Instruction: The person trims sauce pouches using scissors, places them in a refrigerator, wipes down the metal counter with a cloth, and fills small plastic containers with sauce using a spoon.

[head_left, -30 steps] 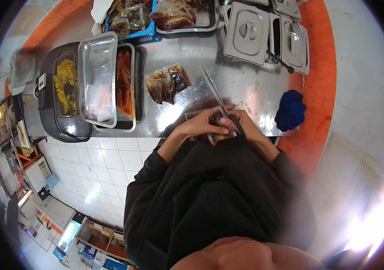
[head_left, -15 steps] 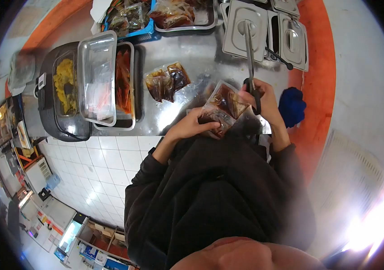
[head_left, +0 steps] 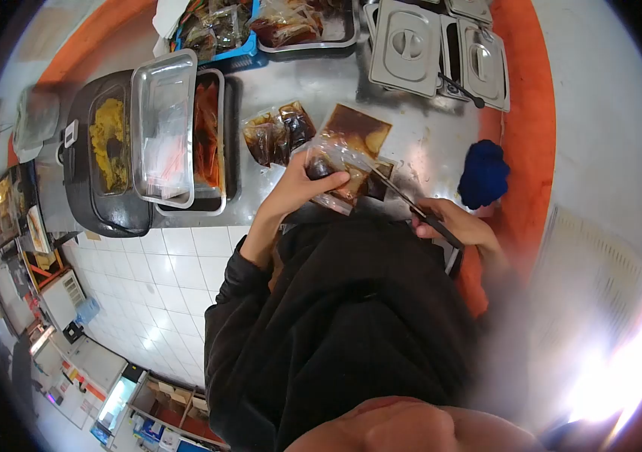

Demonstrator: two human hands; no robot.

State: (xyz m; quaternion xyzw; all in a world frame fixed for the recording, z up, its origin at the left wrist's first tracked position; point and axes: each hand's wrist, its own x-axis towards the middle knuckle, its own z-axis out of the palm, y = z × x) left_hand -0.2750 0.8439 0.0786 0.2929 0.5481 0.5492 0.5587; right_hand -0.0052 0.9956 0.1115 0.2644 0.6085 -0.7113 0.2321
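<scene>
My left hand [head_left: 296, 187] grips clear plastic sachets [head_left: 356, 134] of dark brown sauce, its thumb lying across them. One sachet extends flat beyond my fingers toward the back of the counter. In my right hand [head_left: 458, 224] is a pair of scissors [head_left: 405, 197] with dark handles. The blades point up and left and reach the plastic between the sachets; whether they are fully closed is hard to see. Left of these, more brown sauce sachets [head_left: 279, 134] lie on the metal counter [head_left: 253, 94].
A crumpled blue cloth [head_left: 484, 175] lies at the right. Lidded steel containers [head_left: 405, 45] stand behind it. At the back are a blue basket [head_left: 242, 56] and a metal tray [head_left: 309, 47] of filled bags. Leftward, a clear tray [head_left: 163, 83] overlaps a container of reddish packets [head_left: 206, 139].
My right hand has come down with the scissors, which swung from upright to pointing at the sachets. The held sachets have shifted left, and one now spreads out flat.
</scene>
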